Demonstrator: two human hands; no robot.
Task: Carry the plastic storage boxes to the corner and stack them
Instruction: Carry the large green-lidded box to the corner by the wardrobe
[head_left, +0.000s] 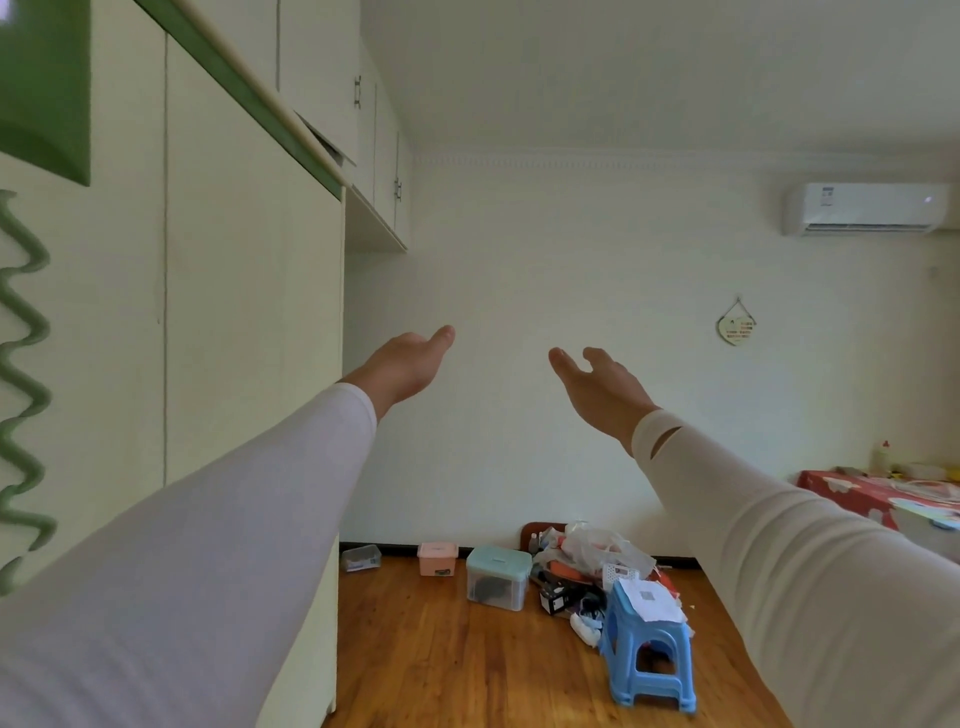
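Three plastic storage boxes stand on the wooden floor by the far wall: a small clear box (360, 557) nearest the wardrobe, a small pink box (437, 558) with a lid, and a larger clear box with a teal lid (498, 577). Both my arms reach forward at chest height, far above the boxes. My left hand (402, 365) is held out with relaxed fingers and holds nothing. My right hand (597, 387) is likewise spread and empty.
A tall cream wardrobe (249, 364) fills the left side. A blue plastic stool (647, 649) with a paper on top stands on the floor beside a pile of bags and clutter (587, 566). A table with a red cloth (878, 493) is at the right.
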